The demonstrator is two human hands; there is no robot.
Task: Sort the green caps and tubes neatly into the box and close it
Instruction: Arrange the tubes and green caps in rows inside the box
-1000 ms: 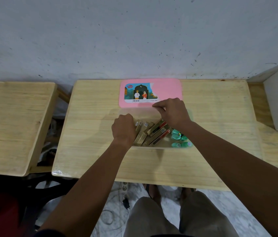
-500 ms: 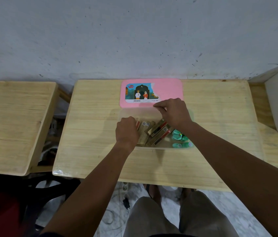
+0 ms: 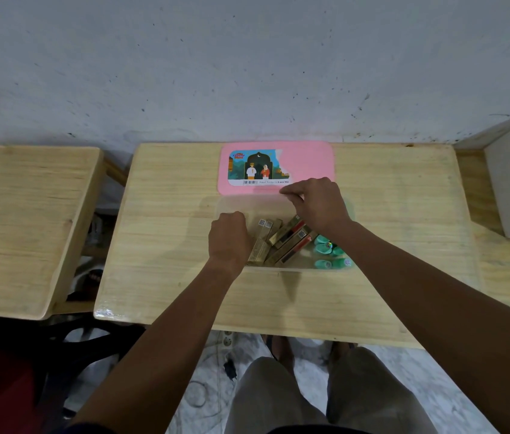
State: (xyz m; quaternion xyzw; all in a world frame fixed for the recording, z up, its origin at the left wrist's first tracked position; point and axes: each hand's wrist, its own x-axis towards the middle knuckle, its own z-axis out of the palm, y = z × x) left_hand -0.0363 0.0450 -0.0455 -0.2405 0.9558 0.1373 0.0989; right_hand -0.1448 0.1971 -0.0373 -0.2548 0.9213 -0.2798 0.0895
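Lighting: dim, soft, from above; colours muted. Shadows: faint, diffuse, under the hands onto the table. Glare: small bright patch at the table's near left corner. Focus: centre fairly sharp, floor and legs soft. Distortion: wide-angle bowing of table edges; corners darken, lower left nearly black.

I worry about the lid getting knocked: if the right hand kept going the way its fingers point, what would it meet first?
Probably the flat pink lid: the right hand aims at its near edge, though height is unclear.
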